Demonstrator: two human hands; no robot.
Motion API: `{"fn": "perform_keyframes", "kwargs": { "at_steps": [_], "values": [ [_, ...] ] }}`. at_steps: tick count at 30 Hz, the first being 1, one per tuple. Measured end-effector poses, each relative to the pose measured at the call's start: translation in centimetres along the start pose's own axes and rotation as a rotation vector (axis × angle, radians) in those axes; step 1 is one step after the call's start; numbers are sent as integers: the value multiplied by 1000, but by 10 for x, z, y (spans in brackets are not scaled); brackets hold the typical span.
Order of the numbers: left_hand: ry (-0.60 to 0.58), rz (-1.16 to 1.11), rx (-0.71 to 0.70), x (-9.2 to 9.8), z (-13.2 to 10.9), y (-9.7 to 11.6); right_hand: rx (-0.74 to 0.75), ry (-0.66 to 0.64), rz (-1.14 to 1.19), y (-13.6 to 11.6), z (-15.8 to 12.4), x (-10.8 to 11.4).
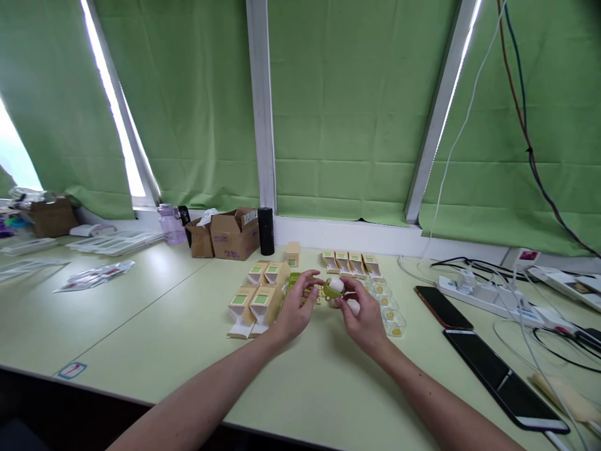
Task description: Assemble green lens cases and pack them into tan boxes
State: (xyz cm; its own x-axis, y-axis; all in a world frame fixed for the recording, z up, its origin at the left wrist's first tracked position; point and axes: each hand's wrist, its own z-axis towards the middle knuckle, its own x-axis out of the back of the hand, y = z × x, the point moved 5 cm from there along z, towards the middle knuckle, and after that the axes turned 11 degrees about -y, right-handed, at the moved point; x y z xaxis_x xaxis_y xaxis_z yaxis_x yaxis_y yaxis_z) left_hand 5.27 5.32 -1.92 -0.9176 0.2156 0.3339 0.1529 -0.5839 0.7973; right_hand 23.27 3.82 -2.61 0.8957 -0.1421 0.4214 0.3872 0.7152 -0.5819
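Note:
My right hand (pixel 364 312) grips a small olive-green holder (pixel 331 292) with a white rounded piece (pixel 336 285) in its top. To its left, my left hand (pixel 297 307) has its fingers apart, fingertips close to the holder; whether they touch it I cannot tell. Green pieces (pixel 293 279) lie partly hidden behind the left hand. Another white rounded piece (pixel 354 307) shows beside the right fingers. Several small cream boxes with green labels (pixel 265 300) stand left of my hands, flaps open. Clear plastic cups with yellow centres (pixel 390 314) line up on the right.
More open cream boxes (pixel 355 264) and a single box (pixel 292 254) stand at the back. A black cylinder (pixel 265 232) and cardboard cartons (pixel 235 233) are behind, left. Two phones (pixel 444 307), a power strip (pixel 488 299) and loose cables occupy the right side.

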Motion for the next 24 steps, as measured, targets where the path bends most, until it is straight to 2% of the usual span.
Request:
{"fn": "perform_keyframes", "kwargs": {
  "at_steps": [6,10,15,24],
  "values": [
    [-25,483,-303,-1,-5,15,-177,-21,360,10,2,-6],
    [-51,644,-367,-7,-7,17,-252,-4,485,14,1,-8],
    [-60,701,-385,-10,-7,17,-309,-1,586,16,3,-11],
    [-42,616,-394,-7,-6,15,-357,-95,700,19,4,-18]
  ]
}}
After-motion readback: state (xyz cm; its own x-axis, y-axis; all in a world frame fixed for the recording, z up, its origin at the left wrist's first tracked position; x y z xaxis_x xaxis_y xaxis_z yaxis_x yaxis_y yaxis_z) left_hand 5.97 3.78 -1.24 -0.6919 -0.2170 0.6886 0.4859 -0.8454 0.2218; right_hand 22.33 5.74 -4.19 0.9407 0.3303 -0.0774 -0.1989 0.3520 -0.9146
